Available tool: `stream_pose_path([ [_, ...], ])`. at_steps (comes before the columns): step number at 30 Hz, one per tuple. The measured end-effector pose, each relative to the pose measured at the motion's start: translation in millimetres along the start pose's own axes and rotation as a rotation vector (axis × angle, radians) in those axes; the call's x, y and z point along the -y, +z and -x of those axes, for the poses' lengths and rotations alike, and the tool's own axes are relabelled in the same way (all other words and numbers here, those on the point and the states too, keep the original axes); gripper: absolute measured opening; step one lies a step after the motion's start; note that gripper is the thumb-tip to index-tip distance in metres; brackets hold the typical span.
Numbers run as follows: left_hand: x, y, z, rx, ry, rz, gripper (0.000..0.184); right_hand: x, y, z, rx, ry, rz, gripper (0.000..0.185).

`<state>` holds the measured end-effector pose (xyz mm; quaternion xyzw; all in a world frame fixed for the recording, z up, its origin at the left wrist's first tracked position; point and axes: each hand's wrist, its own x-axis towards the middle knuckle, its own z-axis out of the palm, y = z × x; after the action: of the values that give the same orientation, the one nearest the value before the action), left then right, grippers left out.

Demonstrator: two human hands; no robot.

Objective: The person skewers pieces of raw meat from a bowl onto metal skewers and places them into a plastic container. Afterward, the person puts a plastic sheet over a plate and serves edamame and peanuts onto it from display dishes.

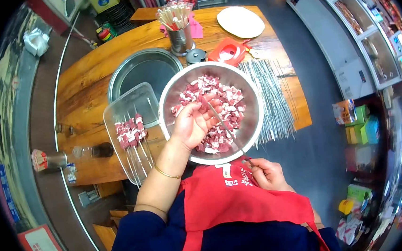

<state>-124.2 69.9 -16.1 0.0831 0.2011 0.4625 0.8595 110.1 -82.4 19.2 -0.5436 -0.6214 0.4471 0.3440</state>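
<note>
- Ragged red-and-white raw meat chunks (231, 108) lie in a round steel bowl (254, 112).
- Left hand (192, 125) pinches one dark-red chunk (203, 102).
- Right hand (269, 173), at the bowl's five o'clock, grips a thin metal skewer (228, 130).

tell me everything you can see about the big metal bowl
The bowl is round, wide and silvery, apparently metal, with a smooth sloping wall and a pale, shiny rim. It sits open side up at the near side of the wooden table, holding a heap of red-and-white meat pieces. The left hand is over it; a skewer crosses above its near rim. Whether its outside touches neighbouring things is unclear.
</note>
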Motion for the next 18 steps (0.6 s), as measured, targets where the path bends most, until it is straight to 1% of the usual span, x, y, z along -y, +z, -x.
stream_pose_path([
  [2,0,10,5,-0.004,0.051,0.074,0.034,5,-6,-2,0.029,0.038,0.026,0.016],
  [3,-1,7,4,0.052,0.067,0.121,0.031,3,-7,-2,0.038,0.032,0.026,0.016],
  [4,-1,7,6,0.051,0.076,0.121,0.031,-1,-6,0,0.029,-0.001,0.011,0.016],
  [6,0,10,8,-0.003,0.088,0.257,0.027,-10,-6,-1,0.020,-0.036,-0.005,0.016],
  [9,3,16,6,0.014,0.116,0.270,0.024,-14,-8,-3,0.029,-0.066,-0.067,0.017],
  [13,8,18,3,0.018,0.115,0.261,0.023,-6,-13,-7,0.043,0.006,-0.026,0.019],
  [14,8,20,3,0.022,0.134,0.209,0.024,-5,-14,-7,0.054,0.032,-0.018,0.019],
  [16,11,25,3,0.036,0.150,0.154,0.024,-10,-14,-5,0.023,0.009,-0.008,0.020],
  [18,15,30,3,0.021,0.172,0.024,0.023,-9,-13,-5,-0.004,-0.017,0.002,0.020],
])
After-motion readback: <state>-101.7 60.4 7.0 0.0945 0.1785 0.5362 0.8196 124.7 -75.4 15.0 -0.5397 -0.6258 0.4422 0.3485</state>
